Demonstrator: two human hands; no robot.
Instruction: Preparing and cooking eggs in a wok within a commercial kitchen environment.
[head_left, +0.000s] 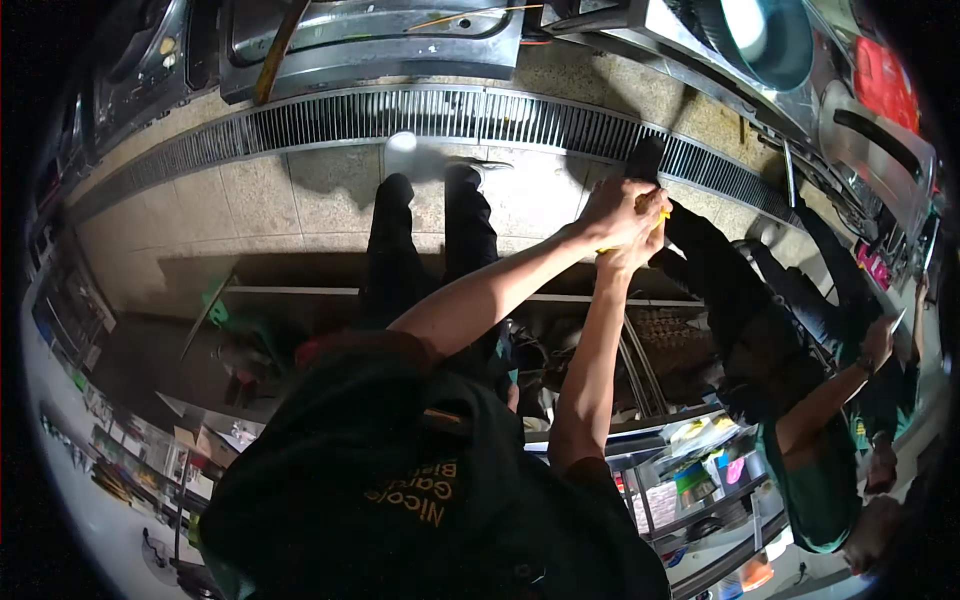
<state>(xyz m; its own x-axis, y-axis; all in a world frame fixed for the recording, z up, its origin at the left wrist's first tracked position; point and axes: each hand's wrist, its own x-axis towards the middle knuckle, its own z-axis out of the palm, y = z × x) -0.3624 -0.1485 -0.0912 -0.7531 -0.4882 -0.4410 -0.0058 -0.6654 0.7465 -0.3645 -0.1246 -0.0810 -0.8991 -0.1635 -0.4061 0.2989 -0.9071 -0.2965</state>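
Observation:
My left hand (619, 208) and my right hand (636, 246) are pressed together in front of me, off to the right. Both are closed around a small yellow thing (664, 217). Only bits of its yellow edge show between the fingers and near the wrists, so its kind and shape are hidden. Below the hands lie the tiled floor (525, 202) and a co-worker's dark trouser leg (694, 240). My dark green shirt (360, 450) bears writing and fills the lower middle of the view.
A metal floor drain grate (435, 112) runs across ahead, before a stainless steel counter (375, 64). At upper right is a large grey-green pot (787, 52). A co-worker's hand (877, 341) holds a thin blade-like tool. A green stool (217, 307) is at left; loaded shelves (705, 480) stand behind.

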